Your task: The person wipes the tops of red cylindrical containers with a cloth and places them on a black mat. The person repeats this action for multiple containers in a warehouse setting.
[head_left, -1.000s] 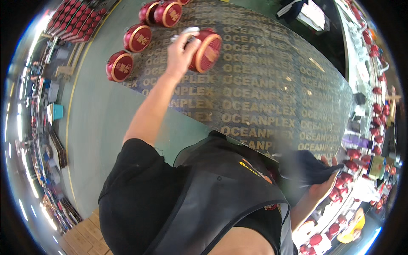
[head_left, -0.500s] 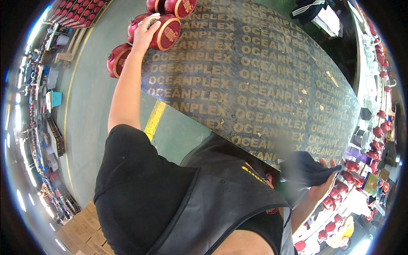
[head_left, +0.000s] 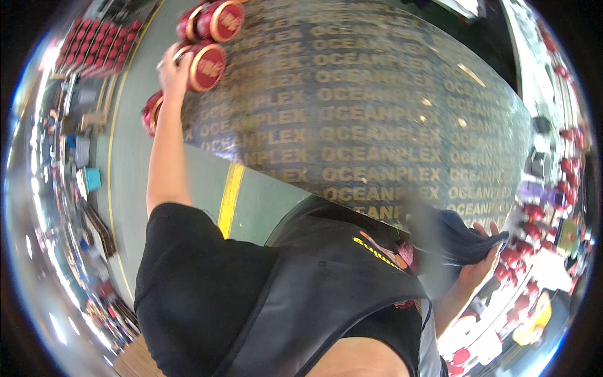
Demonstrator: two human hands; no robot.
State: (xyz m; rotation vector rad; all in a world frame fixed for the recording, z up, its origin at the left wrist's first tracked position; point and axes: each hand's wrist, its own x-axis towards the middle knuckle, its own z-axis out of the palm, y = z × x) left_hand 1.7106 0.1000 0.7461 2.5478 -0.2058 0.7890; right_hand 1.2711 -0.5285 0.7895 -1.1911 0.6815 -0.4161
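Note:
Several red drum-shaped containers with gold rims and patterned round ends sit at the far left of the board-topped table (head_left: 377, 135). My left hand (head_left: 173, 72) reaches out to them, its fingers curled over the gold-banded neck of one red container (head_left: 208, 67). Farther off stand two more containers, the nearer of them a red container (head_left: 225, 20); another red container (head_left: 151, 113) is partly hidden behind my wrist. At lower right, my right hand (head_left: 480, 264) grips a dark blue cloth (head_left: 461, 239), which hangs over the table's near corner.
Pale wood chips (head_left: 471, 74) are scattered on the board. Beyond its left edge, a yellow line (head_left: 231, 198) runs across the green floor. Stacked red containers (head_left: 100, 47) fill a rack at far left. Along the right side, more red round pieces (head_left: 532, 213) line a white bench.
The whole view has shifted, so the containers and my left arm appear farther left. My left hand stays on the same container, and my right hand still holds the cloth.

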